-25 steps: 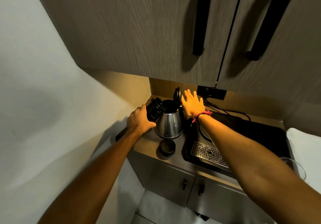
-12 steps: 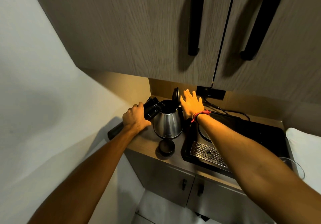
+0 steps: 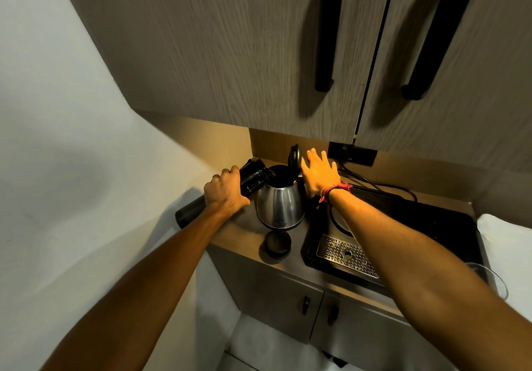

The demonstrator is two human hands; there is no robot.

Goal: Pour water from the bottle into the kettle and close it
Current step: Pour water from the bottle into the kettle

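Observation:
A steel kettle (image 3: 280,208) stands on the wooden counter (image 3: 239,235), its black lid (image 3: 294,157) flipped up. My left hand (image 3: 226,193) grips a long black bottle (image 3: 253,179), tilted so its mouth is at the kettle's open rim. My right hand (image 3: 318,173) is spread flat with fingers apart, just right of the raised lid, touching or almost touching the kettle's handle side. A red string is tied around that wrist. The bottle's black cap (image 3: 277,244) lies on the counter in front of the kettle.
A black tray with a perforated metal drip grate (image 3: 347,255) sits right of the kettle. Black cables (image 3: 374,183) run to a wall socket (image 3: 352,154). Overhead cabinets (image 3: 259,48) hang low. A glass (image 3: 486,278) stands at the right edge.
My left hand has slid back along the bottle, baring more of its neck, and the bottle's base now sticks out further to the left. My right hand has barely moved.

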